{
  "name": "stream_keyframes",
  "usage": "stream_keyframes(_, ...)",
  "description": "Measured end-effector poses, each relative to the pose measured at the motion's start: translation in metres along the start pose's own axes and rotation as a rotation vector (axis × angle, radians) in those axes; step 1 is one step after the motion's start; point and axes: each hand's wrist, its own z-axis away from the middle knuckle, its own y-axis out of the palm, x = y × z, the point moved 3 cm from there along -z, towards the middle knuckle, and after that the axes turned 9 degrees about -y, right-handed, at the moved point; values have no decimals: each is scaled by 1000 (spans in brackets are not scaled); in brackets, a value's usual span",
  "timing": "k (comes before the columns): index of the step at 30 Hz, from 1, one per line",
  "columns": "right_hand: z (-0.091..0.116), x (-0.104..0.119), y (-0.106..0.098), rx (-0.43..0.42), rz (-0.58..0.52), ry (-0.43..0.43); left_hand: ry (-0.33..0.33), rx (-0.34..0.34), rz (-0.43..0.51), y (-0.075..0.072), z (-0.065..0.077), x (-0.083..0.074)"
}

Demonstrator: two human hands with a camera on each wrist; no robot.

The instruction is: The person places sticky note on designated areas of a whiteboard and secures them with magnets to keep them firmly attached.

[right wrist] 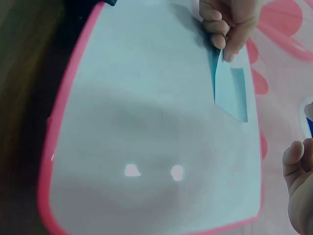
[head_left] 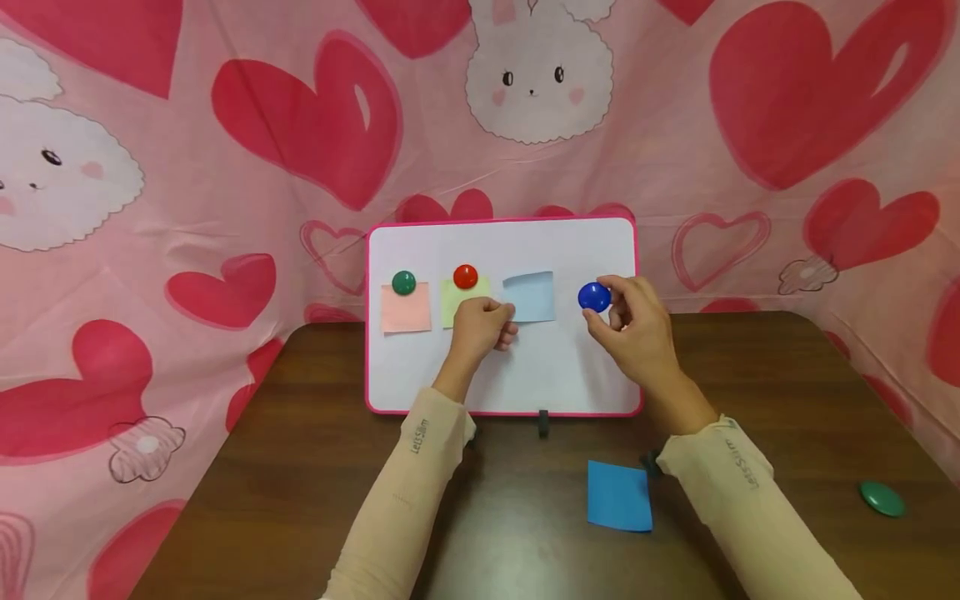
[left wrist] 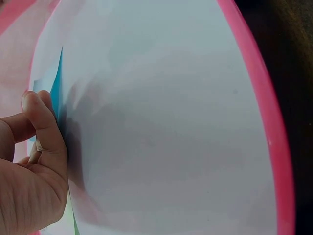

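Observation:
A pink-framed whiteboard point(head_left: 570, 375) stands upright on the table. My left hand point(head_left: 480, 325) pinches the left edge of a light blue sticky note point(head_left: 531, 297) against the board; in the right wrist view the note point(right wrist: 230, 93) bends away from the surface. My right hand point(head_left: 637, 325) holds a round blue magnet point(head_left: 594, 297) between thumb and fingers, to the right of the note. Left of them, a green magnet point(head_left: 403, 282) sits on the top of a pink note point(head_left: 406, 310), and a red magnet point(head_left: 466, 277) on a yellow-green note point(head_left: 454, 302), partly hidden by my left hand.
A darker blue sticky note point(head_left: 618, 497) lies on the brown wooden table point(head_left: 300, 467) in front of the board. Another green magnet point(head_left: 882, 498) lies at the far right. A small black foot point(head_left: 543, 423) shows under the board's lower edge. A pink heart-patterned cloth point(head_left: 247, 183) hangs behind.

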Motion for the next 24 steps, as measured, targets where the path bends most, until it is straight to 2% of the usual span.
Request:
stream_keyframes(6, -13, 0, 20, 11, -39, 13, 6, 7, 5, 1, 1, -1)
stream_keyframes(13, -28, 2, 43, 24, -70, -53, 10, -3, -4, 1, 2, -2)
stream_keyframes(18, -36, -3, 58, 17, -48, -69, -1, -4, -14, 0, 2, -2)
stream_keyframes(24, -41, -11, 75, 50, -1, -49, -12, 4, -20, 1, 0, 0)
